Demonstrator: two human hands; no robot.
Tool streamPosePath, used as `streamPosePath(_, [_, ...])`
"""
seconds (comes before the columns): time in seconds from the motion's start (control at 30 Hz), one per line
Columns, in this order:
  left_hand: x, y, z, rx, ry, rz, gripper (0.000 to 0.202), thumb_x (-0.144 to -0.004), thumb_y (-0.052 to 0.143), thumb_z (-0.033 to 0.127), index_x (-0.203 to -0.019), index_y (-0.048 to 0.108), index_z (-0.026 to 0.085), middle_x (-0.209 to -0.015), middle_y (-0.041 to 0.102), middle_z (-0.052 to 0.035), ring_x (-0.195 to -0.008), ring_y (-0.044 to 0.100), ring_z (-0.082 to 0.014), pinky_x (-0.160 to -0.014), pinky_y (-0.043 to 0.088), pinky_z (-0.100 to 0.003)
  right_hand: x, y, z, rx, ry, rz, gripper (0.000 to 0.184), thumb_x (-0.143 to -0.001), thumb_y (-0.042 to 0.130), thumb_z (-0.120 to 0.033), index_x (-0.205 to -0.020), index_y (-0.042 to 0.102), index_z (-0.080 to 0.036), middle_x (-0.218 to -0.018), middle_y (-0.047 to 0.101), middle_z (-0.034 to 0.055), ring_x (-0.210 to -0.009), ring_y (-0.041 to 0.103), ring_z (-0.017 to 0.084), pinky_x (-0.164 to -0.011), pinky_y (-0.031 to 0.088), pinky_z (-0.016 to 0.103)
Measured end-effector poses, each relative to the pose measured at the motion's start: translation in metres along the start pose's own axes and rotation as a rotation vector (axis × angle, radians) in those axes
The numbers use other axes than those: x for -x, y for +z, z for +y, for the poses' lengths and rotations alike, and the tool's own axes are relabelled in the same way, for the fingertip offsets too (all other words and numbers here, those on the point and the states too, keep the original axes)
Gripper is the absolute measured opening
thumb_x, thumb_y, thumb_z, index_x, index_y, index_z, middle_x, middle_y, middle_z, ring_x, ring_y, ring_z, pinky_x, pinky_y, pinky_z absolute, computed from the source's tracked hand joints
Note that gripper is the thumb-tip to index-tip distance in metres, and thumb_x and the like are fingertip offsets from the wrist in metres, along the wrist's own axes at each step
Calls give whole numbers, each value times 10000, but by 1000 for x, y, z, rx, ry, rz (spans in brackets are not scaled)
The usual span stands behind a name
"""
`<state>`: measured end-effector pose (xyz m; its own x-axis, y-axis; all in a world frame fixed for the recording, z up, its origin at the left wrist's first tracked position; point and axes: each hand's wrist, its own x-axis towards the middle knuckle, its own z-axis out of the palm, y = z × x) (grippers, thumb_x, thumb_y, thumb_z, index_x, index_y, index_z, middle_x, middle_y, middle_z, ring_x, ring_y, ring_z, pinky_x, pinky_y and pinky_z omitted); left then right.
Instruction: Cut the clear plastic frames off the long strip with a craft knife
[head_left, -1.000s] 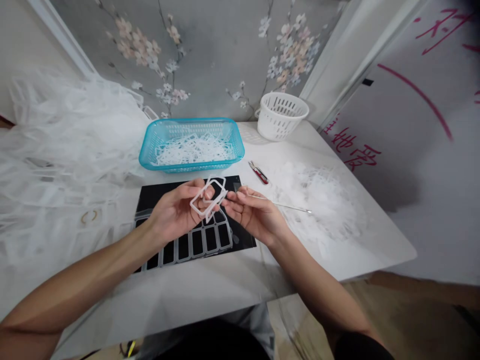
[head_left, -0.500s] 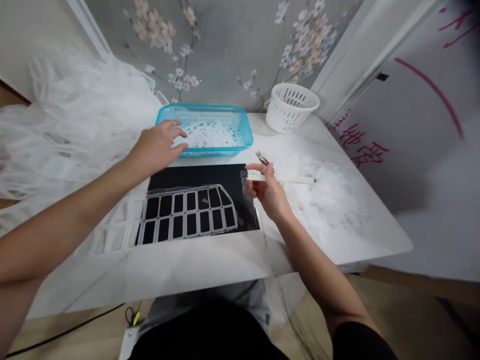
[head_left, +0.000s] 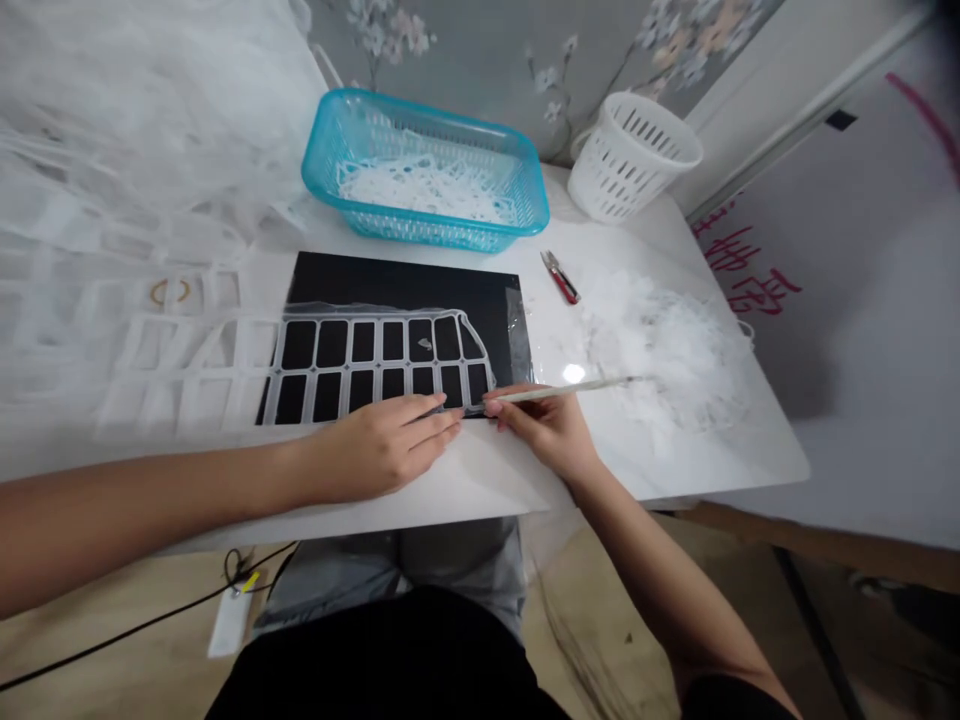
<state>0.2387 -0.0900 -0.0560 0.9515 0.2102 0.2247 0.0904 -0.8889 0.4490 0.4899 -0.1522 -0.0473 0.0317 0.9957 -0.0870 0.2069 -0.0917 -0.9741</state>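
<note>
My left hand [head_left: 390, 445] lies flat with its fingers stretched over the lower edge of a translucent white grid sheet [head_left: 346, 372]. That sheet has two rows of rectangular openings and rests on a black mat [head_left: 405, 283]. In my right hand [head_left: 551, 425] is a slim, whitish stick-like tool [head_left: 581, 388], pinched near its left end. The tip is at the sheet's lower right corner, and I cannot make out its shape. My right fingertips rest close to the mat's right edge, just beside the left fingertips.
A blue basket [head_left: 420, 217] holding white scraps stands behind the mat. Right of it are a white slotted basket [head_left: 626, 160] and red-handled snips [head_left: 561, 278]. White scraps [head_left: 667, 350] are heaped at right. More translucent sheets [head_left: 150, 150] pile up on the left.
My left hand has come from the blue basket down onto the sheet's lower edge. My right hand has lowered the tool to the sheet's corner. The view has tilted downward.
</note>
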Motion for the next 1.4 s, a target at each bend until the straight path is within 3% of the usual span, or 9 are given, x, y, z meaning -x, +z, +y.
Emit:
streamPosePath(0.1, [2, 2, -3, 8, 11, 12, 447, -954, 493, 94, -1391, 557, 159, -1459, 525, -146, -1358, 508, -290, -1184, 381, -505, 0, -1, 1, 8, -1, -44, 155, -855, 728, -355, -926, 776, -225, -686, 707, 9, -604, 625, 133, -563, 496, 268])
streamPosePath(0.33, [-4, -1, -1, -398, 171, 73, 371, -942, 547, 152, -1292, 605, 42, -1385, 588, -182, -1198, 597, -326, -1010, 517, -484, 0, -1, 2, 22, -3, -37, 155, -844, 736, -325, -910, 767, -189, -695, 705, 24, -596, 639, 135, -561, 533, 276])
streamPosePath(0.73, [-9, -3, -1, -435, 171, 77, 387, -949, 536, 222, -1287, 613, 50, -1367, 609, -144, -1147, 586, -314, -961, 503, -458, 0, -2, 5, 101, -83, -63, 152, -884, 693, -312, -950, 757, -191, -746, 718, 30, -597, 644, 131, -552, 530, 273])
streamPosePath(0.97, [-11, -2, -2, -410, 138, 44, 408, -941, 549, 260, -1308, 608, 91, -1379, 603, -120, -1175, 560, -297, -977, 471, -437, -4, -14, 1, 365, -328, -63, 102, -896, 671, -230, -943, 760, -216, -886, 748, 53, -796, 694, 181, -673, 561, 322])
streamPosePath(1.1, [-11, 0, -2, -420, 122, 21, 417, -938, 545, 273, -1314, 606, 103, -1388, 594, -118, -1181, 550, -303, -980, 457, -440, -10, -18, -1, 435, -515, -97, 113, -890, 677, -210, -946, 767, -252, -1045, 754, 59, -992, 677, 227, -873, 572, 432])
streamPosePath(1.2, [-11, 0, -2, -438, 123, 9, 410, -945, 531, 279, -1309, 608, 106, -1400, 586, -108, -1190, 537, -312, -985, 447, -448, -13, -20, 2, 436, -582, -157, 171, -915, 644, -189, -1005, 760, -277, -1068, 766, 33, -1139, 641, 229, -945, 567, 441])
streamPosePath(1.4, [-14, -1, 2, -397, 92, 29, 372, -923, 540, 241, -1257, 636, 107, -1359, 614, -104, -1166, 540, -302, -988, 450, -440, -9, -19, 6, 645, -674, -198, 255, -966, 548, -177, -1130, 719, -272, -1043, 757, 25, -1101, 638, 216, -949, 558, 415])
